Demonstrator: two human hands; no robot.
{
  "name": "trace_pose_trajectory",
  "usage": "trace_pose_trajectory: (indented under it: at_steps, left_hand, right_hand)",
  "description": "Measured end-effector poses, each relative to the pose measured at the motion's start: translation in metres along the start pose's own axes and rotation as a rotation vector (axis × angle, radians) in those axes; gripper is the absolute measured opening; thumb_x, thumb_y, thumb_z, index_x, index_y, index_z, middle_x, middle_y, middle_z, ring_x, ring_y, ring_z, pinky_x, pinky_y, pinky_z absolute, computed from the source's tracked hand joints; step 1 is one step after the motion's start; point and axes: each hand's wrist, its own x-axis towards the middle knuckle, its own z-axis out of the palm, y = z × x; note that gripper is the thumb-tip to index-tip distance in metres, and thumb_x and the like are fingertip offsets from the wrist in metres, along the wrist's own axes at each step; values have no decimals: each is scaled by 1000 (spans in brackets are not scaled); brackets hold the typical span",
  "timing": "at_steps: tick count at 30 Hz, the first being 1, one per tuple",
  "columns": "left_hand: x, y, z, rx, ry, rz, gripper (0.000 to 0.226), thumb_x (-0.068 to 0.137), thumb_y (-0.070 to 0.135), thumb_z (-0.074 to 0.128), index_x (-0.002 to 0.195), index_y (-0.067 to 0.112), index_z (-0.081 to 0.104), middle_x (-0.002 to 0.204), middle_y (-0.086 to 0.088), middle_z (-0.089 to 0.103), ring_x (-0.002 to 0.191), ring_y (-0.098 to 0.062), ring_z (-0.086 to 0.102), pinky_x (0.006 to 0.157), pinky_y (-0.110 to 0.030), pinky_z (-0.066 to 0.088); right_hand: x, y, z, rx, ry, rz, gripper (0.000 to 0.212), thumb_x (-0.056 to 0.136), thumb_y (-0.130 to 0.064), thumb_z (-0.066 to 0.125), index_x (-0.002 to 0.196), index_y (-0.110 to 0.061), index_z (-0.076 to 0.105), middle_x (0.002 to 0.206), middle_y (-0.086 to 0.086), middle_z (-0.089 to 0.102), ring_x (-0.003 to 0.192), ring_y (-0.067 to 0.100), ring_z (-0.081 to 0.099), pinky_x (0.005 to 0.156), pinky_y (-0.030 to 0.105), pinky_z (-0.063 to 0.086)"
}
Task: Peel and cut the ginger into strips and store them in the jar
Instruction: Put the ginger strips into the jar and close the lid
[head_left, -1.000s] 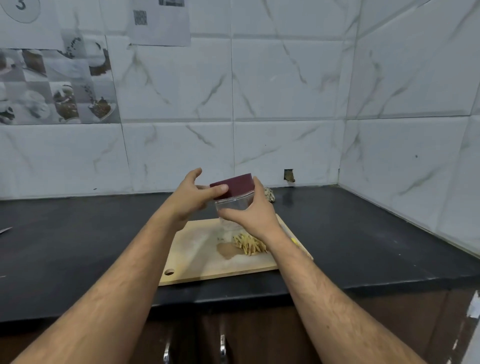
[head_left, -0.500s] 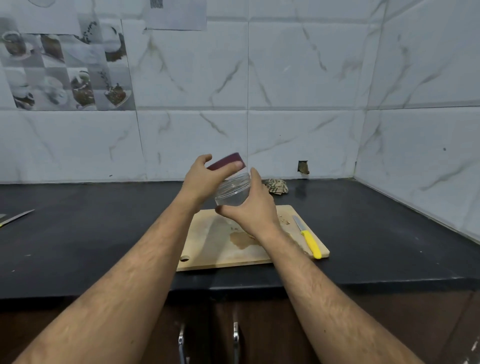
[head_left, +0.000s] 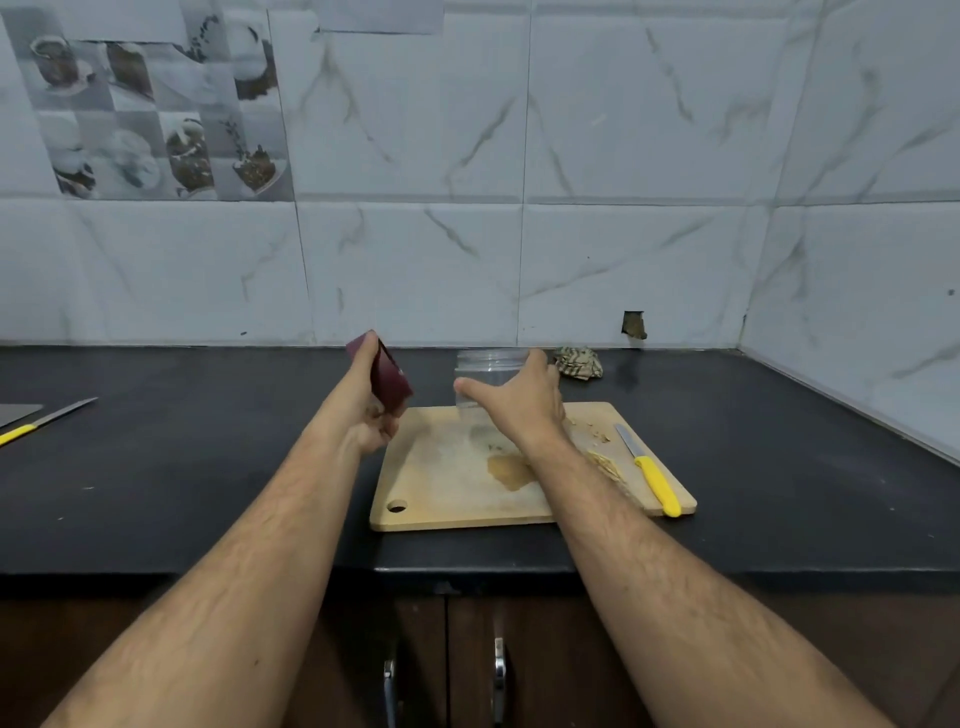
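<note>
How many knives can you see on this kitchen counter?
2. One yellow-handled knife lies on the cutting board's right edge. The other lies on the counter at far left. None looks hidden.

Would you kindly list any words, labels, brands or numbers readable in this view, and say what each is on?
None can be read.
Grey paper sheet taped to the wall tiles: cut off by the frame, no print visible.
Dark red jar lid, clear plastic jar, yellow-handled knife: no lettering visible.
</note>
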Motion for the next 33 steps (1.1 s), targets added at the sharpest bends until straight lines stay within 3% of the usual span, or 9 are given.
trace_pose_trajectory:
  at_steps: [4,7,12,16,20,24,30,33]
  left_hand:
    - [12,-3,-11,15,-1,-25,67,78,66,67,117,14,52,108,-13,61,83,-24,66,55,-25,40]
    - [20,-2,-16,54,11,-34,69,82,68,60,124,14,48,112,-16,62,86,-28,68,55,-30,49]
    - [35,-7,-23,174,13,-37,65,89,66,52,132,17,49,110,-14,63,85,-35,69,62,-40,57]
    - [40,-9,-21,210,26,-58,72,88,72,45,128,12,48,114,-18,65,81,-38,71,51,-42,59]
    - [41,-4,-11,324,55,-30,64,93,70,36,121,13,45,110,-20,63,78,-40,70,51,-42,60]
    - [47,-5,-4,489,83,-26,71,95,70,27,136,14,40,103,-18,65,75,-35,72,51,-35,60]
    - [63,-11,-11,627,139,10,60,100,56,32,113,2,54,79,-16,66,51,-21,62,38,-22,48]
    - [72,-17,-17,638,197,54,57,98,57,38,96,3,58,75,-14,66,52,-21,61,52,-27,55]
  right_hand:
    - [-1,-1,21,-55,-74,-13,91,69,-52,82,135,-10,36,132,7,46,114,24,52,79,31,41]
    - [-2,2,30,-93,-76,0,89,66,-56,80,128,-11,37,124,6,55,109,25,57,77,32,46]
    - [-4,11,32,-238,-72,3,93,62,-61,81,123,-12,31,118,8,63,107,31,62,85,38,51]
    - [-4,9,26,-388,-58,-24,112,63,-70,77,143,-14,21,123,7,63,118,31,55,100,45,41]
    - [-6,5,20,-456,-73,-21,104,64,-73,74,139,-15,30,126,5,62,121,29,52,98,46,36]
    - [-6,8,18,-468,-78,-15,102,64,-74,73,137,-16,32,126,4,62,119,29,54,102,48,36]
    - [-3,10,18,-485,-84,-26,104,63,-76,72,138,-15,33,125,4,62,117,28,56,105,50,34]
    - [-2,9,18,-498,-89,-23,105,62,-77,72,137,-15,33,126,5,61,117,27,56,104,48,34]
